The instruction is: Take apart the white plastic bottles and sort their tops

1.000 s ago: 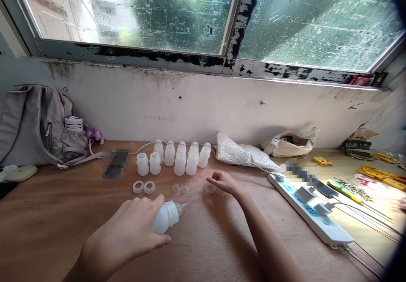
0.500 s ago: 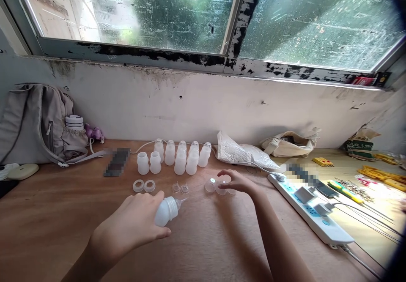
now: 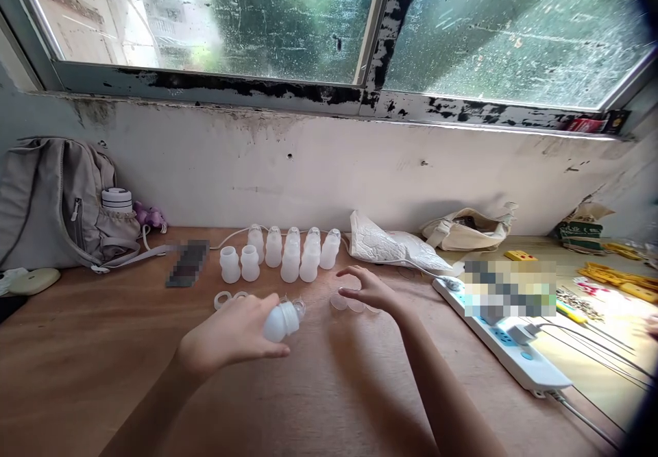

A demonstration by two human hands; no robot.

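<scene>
A small white translucent bottle (image 3: 281, 321) with a ring collar and a clear teat lies tilted in my left hand (image 3: 231, 337), its teat end pointing right. My right hand (image 3: 367, 288) is over the clear round caps (image 3: 339, 299), fingers apart and curved; whether a fingertip touches one is hard to tell. White rings (image 3: 223, 299) lie just behind my left hand, which partly covers them. Two open bottles (image 3: 230, 265) stand farther back, beside several bottles with clear caps (image 3: 290, 265) in rows.
A grey backpack (image 3: 49, 203) and a blurred dark flat object (image 3: 189, 264) are at the left. Behind my right hand lies a white padded packet (image 3: 393, 244), near a beige pouch (image 3: 470, 229). A power strip (image 3: 504, 337) with plugs and cables runs along the right.
My left hand has moved right and slightly away from me with the bottle, now covering part of the rings. My right hand has shifted a little left over the caps.
</scene>
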